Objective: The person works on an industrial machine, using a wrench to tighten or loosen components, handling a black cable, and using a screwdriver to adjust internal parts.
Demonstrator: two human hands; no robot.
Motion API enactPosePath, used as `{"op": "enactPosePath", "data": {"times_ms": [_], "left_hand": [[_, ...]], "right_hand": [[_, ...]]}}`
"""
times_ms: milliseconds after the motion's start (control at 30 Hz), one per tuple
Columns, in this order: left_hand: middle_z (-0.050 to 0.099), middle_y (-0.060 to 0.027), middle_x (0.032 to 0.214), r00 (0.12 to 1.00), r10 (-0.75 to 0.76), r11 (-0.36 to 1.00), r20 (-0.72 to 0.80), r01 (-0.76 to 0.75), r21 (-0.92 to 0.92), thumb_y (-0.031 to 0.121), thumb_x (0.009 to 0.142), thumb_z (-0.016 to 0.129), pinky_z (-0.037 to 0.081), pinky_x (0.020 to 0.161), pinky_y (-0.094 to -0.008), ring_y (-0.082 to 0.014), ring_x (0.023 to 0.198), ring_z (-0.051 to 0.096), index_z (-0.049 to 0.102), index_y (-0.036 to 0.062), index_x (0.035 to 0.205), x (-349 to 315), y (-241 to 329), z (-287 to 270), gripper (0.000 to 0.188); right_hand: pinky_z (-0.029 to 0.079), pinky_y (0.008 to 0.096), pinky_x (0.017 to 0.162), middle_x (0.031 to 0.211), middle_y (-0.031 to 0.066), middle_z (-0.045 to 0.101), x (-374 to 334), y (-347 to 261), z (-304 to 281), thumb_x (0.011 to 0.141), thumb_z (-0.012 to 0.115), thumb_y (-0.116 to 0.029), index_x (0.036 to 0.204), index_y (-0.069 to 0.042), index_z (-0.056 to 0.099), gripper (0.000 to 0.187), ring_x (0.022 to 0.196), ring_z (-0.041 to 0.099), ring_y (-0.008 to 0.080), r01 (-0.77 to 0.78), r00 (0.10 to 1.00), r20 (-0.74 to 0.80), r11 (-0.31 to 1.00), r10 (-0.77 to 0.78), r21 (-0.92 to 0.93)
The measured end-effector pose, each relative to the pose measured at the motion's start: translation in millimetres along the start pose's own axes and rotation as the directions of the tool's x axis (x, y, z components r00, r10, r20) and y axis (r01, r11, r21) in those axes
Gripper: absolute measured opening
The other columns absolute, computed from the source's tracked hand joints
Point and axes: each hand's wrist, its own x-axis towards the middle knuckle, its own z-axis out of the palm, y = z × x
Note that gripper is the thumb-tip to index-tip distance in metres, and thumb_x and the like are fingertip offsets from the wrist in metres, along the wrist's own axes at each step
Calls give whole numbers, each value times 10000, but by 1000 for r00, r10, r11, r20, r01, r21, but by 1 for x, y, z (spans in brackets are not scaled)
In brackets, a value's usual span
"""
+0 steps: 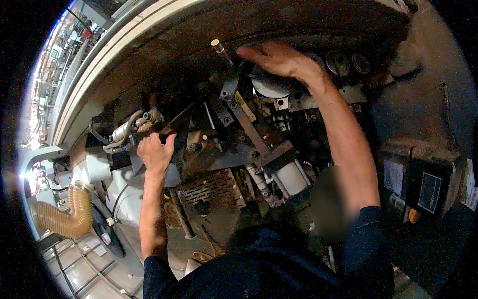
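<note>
My left hand [156, 151] is over a dark metal plate [191, 168] on the machine, beside a silver pneumatic cylinder [121, 131]. Its fingers curl forward with their tips hidden, and the thumb sticks out to the right. What they grip, if anything, does not show. Farther off, my right hand [275, 58] is stretched out, fingers pointing left, empty as far as I can see. It hovers over or rests on a round metal part [271, 87]; contact is unclear. Just left of its fingertips stands a rod with a brass-coloured end [216, 44]. Below that, a dark bolted bracket [230, 88] joins a long bar [249, 128].
A curved machine housing [114, 47] arches across the far side. Nearer me are a white cylinder [291, 178] and a slotted grate [211, 188]. A ribbed tan hose [64, 219] bends at the left. Boxes with labels [429, 192] stand at the right.
</note>
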Motion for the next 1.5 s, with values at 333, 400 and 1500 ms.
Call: {"op": "enactPosePath", "data": {"times_ms": [333, 400, 1500], "left_hand": [[548, -146, 609, 996, 7, 999, 88, -10, 33, 400, 703, 806, 451, 607, -467, -379, 667, 579, 517, 35, 678, 3, 2, -3, 466], [562, -150, 615, 993, -1, 1000, 115, -1, 14, 376, 698, 809, 448, 578, -476, -382, 634, 577, 530, 38, 696, 0, -5, 0, 438], [664, -201, 777, 932, -244, 956, 267, 185, 227, 384, 783, 720, 483, 713, -496, -399, 756, 636, 598, 25, 1140, 29, 44, -4, 520]], "right_hand": [[398, 430, 1027, 1181, 293, 600, 10, -2, -6, 872, 365, -745, 1124, 44, 646, 874, 1169, 542, 421, -85, 987, 132, 995, 90, -44], [398, 433, 1028, 1183, 295, 597, 10, 0, -7, 865, 364, -753, 1120, 48, 646, 886, 1166, 542, 428, -36, 993, 115, 999, 32, 25], [354, 397, 1082, 1286, 218, 568, 8, 32, -7, 917, 358, -682, 1261, -59, 597, 750, 1237, 496, 395, -52, 990, 131, 999, 50, 7]]}}
